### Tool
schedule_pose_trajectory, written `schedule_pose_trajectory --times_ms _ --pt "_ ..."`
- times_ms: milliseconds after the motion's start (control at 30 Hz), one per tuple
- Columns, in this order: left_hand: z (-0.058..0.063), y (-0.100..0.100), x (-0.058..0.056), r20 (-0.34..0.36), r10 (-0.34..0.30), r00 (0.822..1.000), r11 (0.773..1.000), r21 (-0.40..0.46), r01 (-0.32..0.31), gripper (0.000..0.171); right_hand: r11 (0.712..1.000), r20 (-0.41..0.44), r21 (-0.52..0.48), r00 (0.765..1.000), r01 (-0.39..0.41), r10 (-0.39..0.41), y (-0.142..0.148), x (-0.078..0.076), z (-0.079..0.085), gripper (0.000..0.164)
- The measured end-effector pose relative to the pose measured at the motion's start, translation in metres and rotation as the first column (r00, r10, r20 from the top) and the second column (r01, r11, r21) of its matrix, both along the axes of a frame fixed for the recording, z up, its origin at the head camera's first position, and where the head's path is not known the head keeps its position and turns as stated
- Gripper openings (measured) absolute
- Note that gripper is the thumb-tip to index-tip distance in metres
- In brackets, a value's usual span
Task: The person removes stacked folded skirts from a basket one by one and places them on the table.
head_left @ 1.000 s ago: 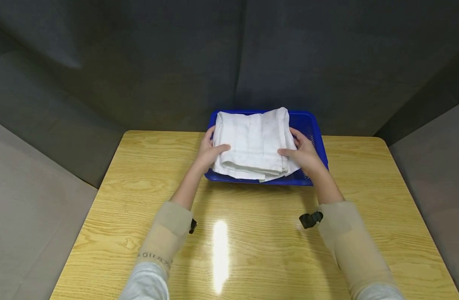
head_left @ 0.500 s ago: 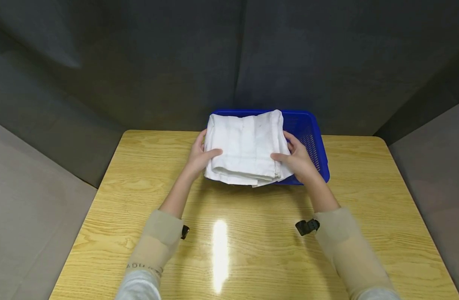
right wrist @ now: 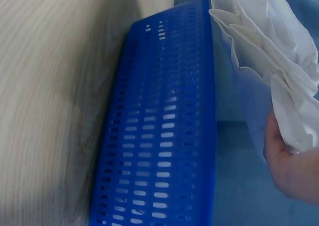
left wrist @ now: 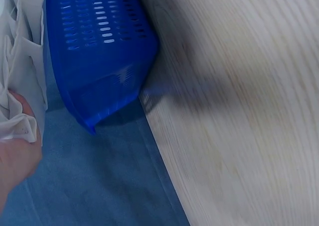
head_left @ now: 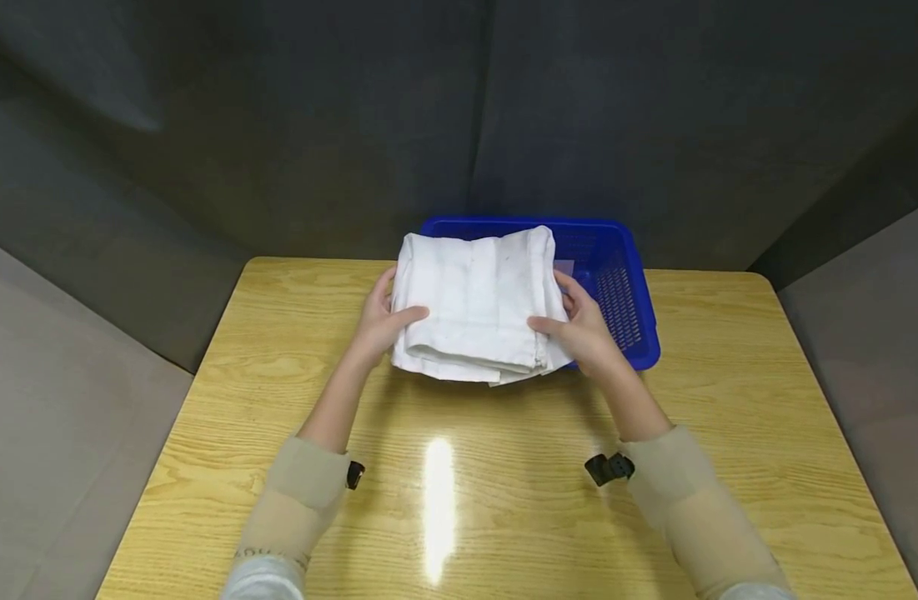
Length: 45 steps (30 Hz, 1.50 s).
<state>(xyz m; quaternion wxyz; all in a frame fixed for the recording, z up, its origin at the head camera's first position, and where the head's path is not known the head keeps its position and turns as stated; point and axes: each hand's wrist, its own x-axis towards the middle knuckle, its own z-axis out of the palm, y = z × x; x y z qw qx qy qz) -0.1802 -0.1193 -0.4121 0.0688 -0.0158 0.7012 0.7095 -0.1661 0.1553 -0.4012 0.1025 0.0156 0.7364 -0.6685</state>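
A folded white cloth (head_left: 474, 300) with several layers is held between both hands, over the left part of a blue plastic basket (head_left: 625, 308). My left hand (head_left: 379, 323) grips its left edge, thumb on top and fingers tucked under. On the opposite edge my right hand (head_left: 583, 332) holds it the same way. From the left wrist, the cloth (left wrist: 27, 52) and part of the left hand (left wrist: 20, 159) show beyond the basket's rim. The right wrist view shows the stacked layers of cloth (right wrist: 264, 42) above the basket (right wrist: 154, 116), pinched by the right hand (right wrist: 294, 171).
The basket stands at the back of a wooden table (head_left: 504, 500), near a dark curtain (head_left: 338, 125). A small pale patch (head_left: 564, 267) shows inside it, beside the cloth. Grey panels flank the table on both sides.
Both hands have carried the cloth left and toward the person, from inside the basket to partly past its left and front rim. More of the basket's interior shows; the basket has stayed in place.
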Motion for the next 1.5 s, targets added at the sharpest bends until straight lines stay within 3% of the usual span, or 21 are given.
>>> schedule_pose_trajectory --times_ms 700,1133,1500 --pt "-0.001 -0.032 0.031 0.039 -0.019 0.999 1.000 0.012 0.018 0.083 1.000 -0.038 -0.024 0.999 -0.016 0.015 -0.030 0.029 -0.003 0.079" --pt "-0.005 -0.053 0.049 -0.002 -0.057 0.998 0.998 0.040 0.057 0.079 0.998 -0.027 -0.026 0.998 -0.065 0.065 -0.044 0.047 -0.003 0.081" --pt "-0.010 -0.066 0.066 0.010 -0.058 0.998 0.998 0.039 0.057 0.080 0.994 -0.034 -0.043 0.995 -0.099 0.097 -0.056 0.059 -0.008 0.081"
